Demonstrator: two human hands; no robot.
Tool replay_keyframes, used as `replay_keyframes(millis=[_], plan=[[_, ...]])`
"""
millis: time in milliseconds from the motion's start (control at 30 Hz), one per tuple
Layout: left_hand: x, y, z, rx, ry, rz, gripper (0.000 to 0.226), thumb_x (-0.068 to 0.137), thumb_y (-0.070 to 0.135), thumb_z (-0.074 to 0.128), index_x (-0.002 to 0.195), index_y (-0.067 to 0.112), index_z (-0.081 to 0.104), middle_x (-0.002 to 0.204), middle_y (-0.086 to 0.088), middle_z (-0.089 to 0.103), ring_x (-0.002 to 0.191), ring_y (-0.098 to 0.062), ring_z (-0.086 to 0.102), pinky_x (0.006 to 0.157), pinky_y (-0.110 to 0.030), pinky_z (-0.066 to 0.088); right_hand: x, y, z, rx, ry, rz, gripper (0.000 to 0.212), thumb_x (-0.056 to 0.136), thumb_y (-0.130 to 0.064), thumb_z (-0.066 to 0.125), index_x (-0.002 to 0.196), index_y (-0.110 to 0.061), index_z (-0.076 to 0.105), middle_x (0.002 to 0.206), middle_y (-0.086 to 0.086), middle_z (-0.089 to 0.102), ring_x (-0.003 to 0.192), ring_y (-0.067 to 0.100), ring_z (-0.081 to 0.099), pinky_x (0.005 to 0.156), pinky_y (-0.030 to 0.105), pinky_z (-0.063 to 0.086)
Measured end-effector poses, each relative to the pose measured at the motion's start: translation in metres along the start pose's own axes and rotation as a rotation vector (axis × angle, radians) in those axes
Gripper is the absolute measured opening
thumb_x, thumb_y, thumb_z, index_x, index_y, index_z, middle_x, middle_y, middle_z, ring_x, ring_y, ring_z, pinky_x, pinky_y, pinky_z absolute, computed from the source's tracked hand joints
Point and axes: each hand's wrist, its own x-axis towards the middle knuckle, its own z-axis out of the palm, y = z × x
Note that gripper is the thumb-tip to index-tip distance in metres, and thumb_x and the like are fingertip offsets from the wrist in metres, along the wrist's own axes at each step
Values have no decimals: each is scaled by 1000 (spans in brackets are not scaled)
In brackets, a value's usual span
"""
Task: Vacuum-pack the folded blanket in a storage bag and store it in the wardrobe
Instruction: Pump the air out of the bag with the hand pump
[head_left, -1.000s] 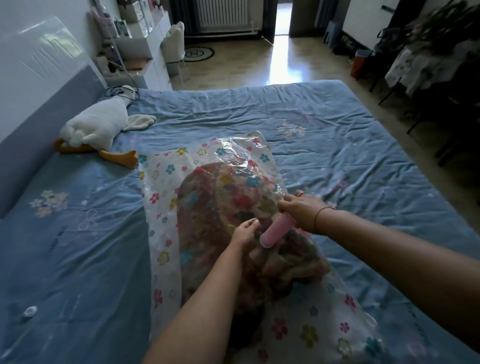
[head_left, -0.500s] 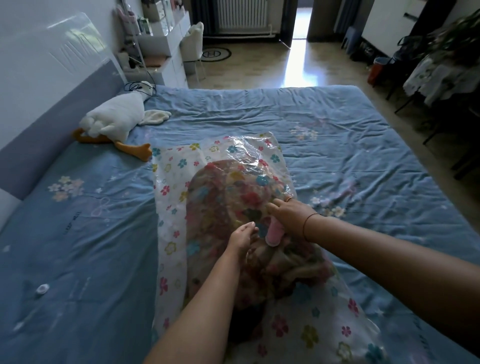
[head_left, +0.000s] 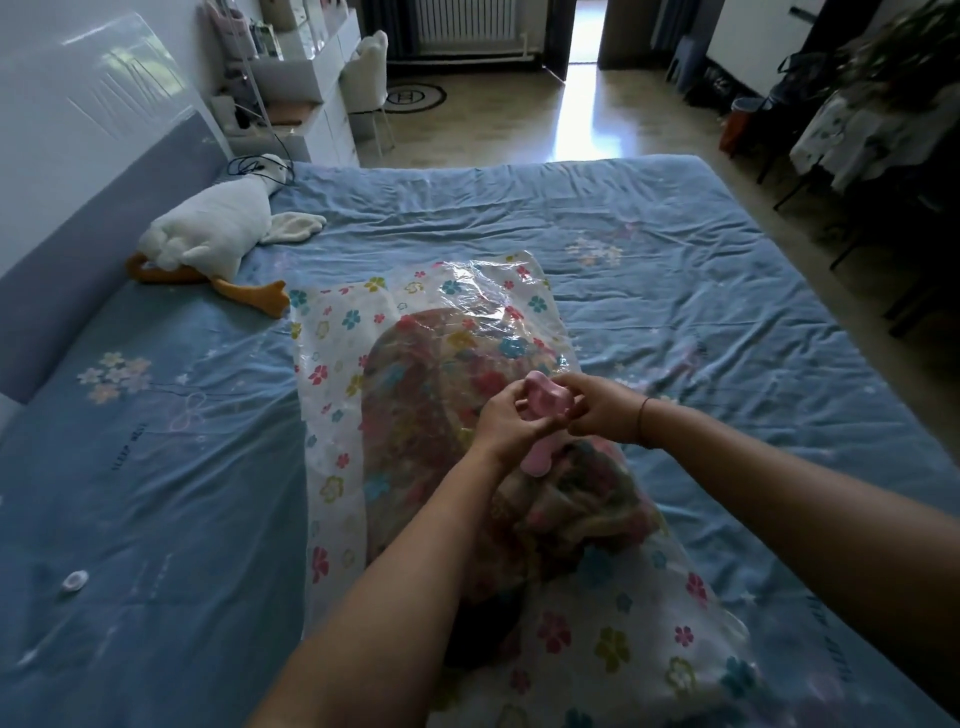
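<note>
A clear storage bag (head_left: 332, 415) printed with coloured flowers lies lengthwise on the blue bed (head_left: 649, 249). A folded patterned blanket (head_left: 415, 415) shows through it. A pink hand pump (head_left: 543, 421) stands upright over the middle of the bag, its foot down on the plastic. My left hand (head_left: 506, 421) grips the pump's body from the left. My right hand (head_left: 597, 410) holds its upper part from the right, fingers curled round it. The valve under the pump is hidden.
A white plush goose (head_left: 208, 236) lies by the grey headboard (head_left: 93, 244) at the left. A small white cap (head_left: 75, 580) rests on the sheet at lower left. Beyond the bed are a white desk and chair (head_left: 371, 83), a doorway, and dark furniture at right.
The pump went from lying slanted in my right hand to standing upright on the bag. My left hand left the bag and took hold of the pump.
</note>
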Motion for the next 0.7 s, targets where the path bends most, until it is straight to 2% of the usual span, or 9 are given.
replay_keyframes(millis=[67,167,267,367,467,533,600,700], plan=[[4,2,1,27,19,1,56,71,6,83,122,9,60,114,-11,68,99,-18,65,81,-25,56,-4,1,-2,83,-15,-9,52,80,14,56,127,-8,52,99,5,62,88,19,59,80,34,52],[8,5,5,39,16,-7,53,74,0,80,122,6,60,109,-11,68,90,-14,63,71,-15,54,-4,5,-4,149,-10,-8,58,80,12,57,132,-12,47,112,7,60,94,22,61,89,41,52],[11,9,8,14,-10,-33,56,75,-1,79,126,3,56,105,-7,63,85,-9,61,65,-12,54,1,7,-10,98,25,-6,62,81,-15,69,137,-21,41,121,5,56,102,22,59,93,42,50],[13,8,10,-14,-20,-46,56,75,-1,78,126,2,56,106,-9,65,85,-9,63,67,-14,55,5,4,-12,-64,76,-3,50,82,-40,68,126,-20,54,115,5,61,102,22,59,89,36,49],[12,2,12,-6,-4,-49,50,74,-1,80,120,3,60,107,-9,67,90,-13,64,73,-16,56,5,4,-11,-99,204,15,37,84,-41,65,114,-20,64,101,1,63,89,18,58,76,29,47],[10,-3,13,3,-6,-59,46,72,-2,81,114,7,63,104,-7,68,94,-16,64,74,-18,55,5,8,-10,-23,231,9,30,85,-39,66,109,-22,68,101,-1,65,87,17,59,78,30,51],[10,-6,13,16,-18,-67,44,72,-5,80,110,9,64,103,-8,69,91,-16,65,70,-17,55,6,10,-12,44,219,2,27,83,-36,69,107,-23,70,101,-2,65,90,19,62,84,37,54],[13,-3,14,17,-4,-52,47,72,-7,79,115,4,64,103,-10,70,85,-12,66,68,-16,55,8,9,-18,77,209,-32,28,83,-31,71,109,-21,70,93,-7,62,86,14,59,86,36,53]])
